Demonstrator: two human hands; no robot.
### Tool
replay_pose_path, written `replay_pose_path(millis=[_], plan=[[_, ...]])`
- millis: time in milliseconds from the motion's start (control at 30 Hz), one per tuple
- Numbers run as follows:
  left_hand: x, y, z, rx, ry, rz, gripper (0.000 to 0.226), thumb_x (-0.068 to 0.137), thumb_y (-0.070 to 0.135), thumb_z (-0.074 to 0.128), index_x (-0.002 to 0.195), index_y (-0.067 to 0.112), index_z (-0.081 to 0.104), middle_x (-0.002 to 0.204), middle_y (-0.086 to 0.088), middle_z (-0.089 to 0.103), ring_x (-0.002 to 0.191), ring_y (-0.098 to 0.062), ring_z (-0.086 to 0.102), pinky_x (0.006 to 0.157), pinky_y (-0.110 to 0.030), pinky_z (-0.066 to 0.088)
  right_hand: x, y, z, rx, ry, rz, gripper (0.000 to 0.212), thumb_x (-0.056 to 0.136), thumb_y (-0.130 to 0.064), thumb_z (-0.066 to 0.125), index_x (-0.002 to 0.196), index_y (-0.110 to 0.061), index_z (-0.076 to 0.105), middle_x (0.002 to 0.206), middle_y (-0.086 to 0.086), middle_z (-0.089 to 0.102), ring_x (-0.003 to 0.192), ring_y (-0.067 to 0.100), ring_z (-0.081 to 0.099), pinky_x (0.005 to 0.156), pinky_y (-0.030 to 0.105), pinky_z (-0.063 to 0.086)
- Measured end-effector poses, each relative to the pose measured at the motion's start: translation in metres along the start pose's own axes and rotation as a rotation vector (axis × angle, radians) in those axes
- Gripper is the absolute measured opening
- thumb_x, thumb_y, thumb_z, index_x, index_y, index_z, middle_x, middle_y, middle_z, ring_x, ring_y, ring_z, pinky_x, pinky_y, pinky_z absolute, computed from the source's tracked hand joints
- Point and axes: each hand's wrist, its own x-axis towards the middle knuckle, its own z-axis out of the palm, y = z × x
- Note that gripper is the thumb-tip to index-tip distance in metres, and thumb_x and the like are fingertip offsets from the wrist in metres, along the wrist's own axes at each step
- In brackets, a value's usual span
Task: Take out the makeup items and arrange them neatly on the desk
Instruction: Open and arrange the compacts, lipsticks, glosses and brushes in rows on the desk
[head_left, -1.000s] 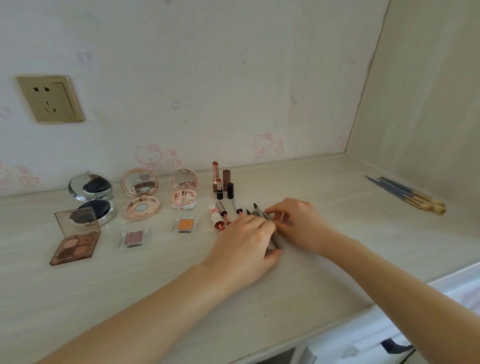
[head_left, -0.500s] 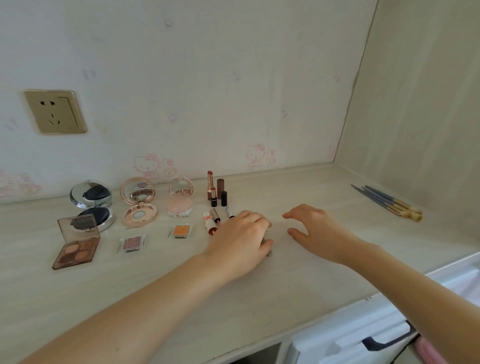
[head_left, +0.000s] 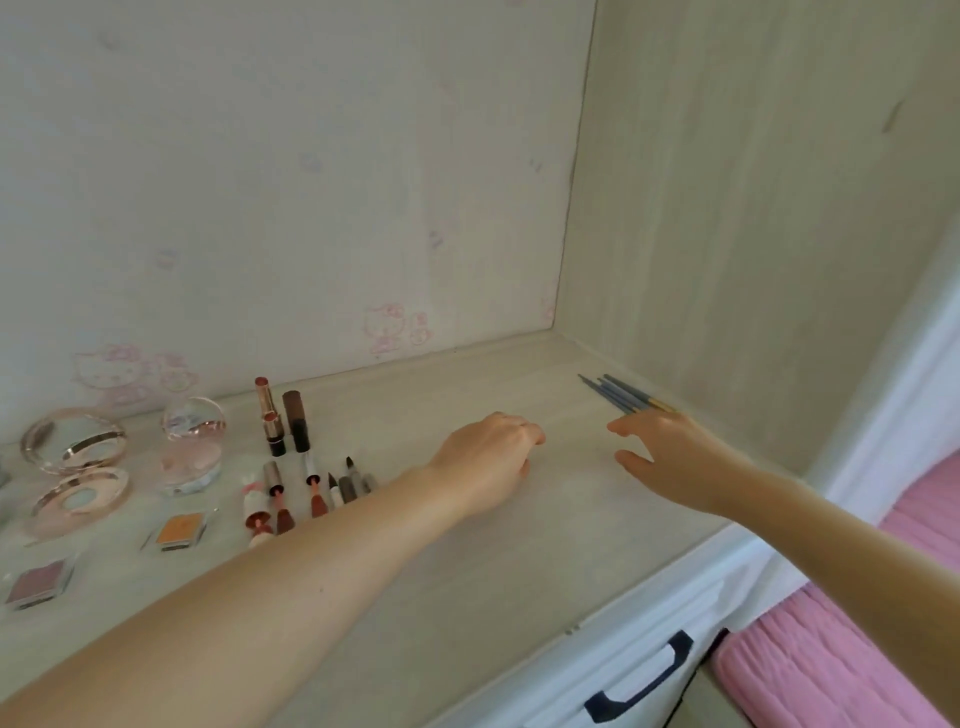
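We see both hands out over the pale tabletop, neither one holding anything. The left hand, near the middle of the frame, has its fingers curled loosely under, knuckles up, resting on or just above the surface (we cannot tell which). The right hand, to the right of centre, is spread with thumb and fingers apart, its fingertips just beside the gold ends of the blue-handled brushes, which lie together in the right part of the frame against the side wall; we cannot tell whether it touches them.

The rest of the makeup sits at the left of the frame. Three lipsticks stand upright near the back wall, and in front of them a row of lip tubes and pencils lies side by side, partly hidden by the left forearm. Further left are an open clear blush compact and an open rose-gold compact, with a small orange eyeshadow pan and a mauve one nearer the lower left.

At the lower right, below the tabletop edge, we see a white drawer with a dark handle and a pink bed cover.
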Motion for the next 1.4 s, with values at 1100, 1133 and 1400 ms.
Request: replay_pose_path(millis=[1100,1133,1400], plan=[[0.18,0.004,0.043,0.136,-0.066,0.379,0.023,0.097,0.008,0.042,0.115,0.011,0.056,0.119,-0.009,0.052,0.108,-0.027,0.053,0.088,-0.042,0.046,0.114,0.07,0.007,-0.062,-0.171,0.306,0.033,0.093,-0.03,0.058,0.119,-0.01,0.062,0.112,0.011,0.066,0.102,0.027,0.061,0.087,0.034,0.05],[0.18,0.004,0.043,0.125,-0.068,0.385,0.023,0.097,0.007,0.042,0.115,0.01,0.055,0.118,-0.009,0.052,0.107,-0.027,0.053,0.087,-0.041,0.046,0.115,0.07,0.007,-0.061,-0.183,0.314,0.031,0.094,-0.027,0.056,0.119,-0.01,0.062,0.113,0.011,0.066,0.101,0.026,0.061,0.086,0.033,0.051],[0.188,0.008,0.034,0.256,-0.154,0.455,0.033,0.098,0.008,0.041,0.129,0.016,0.049,0.121,-0.005,0.044,0.105,-0.023,0.048,0.073,-0.034,0.043,0.119,0.068,0.0,-0.138,-0.331,0.431,0.019,0.092,-0.021,0.057,0.102,-0.006,0.056,0.074,0.004,0.052,0.069,0.021,0.053,0.054,0.027,0.041]])
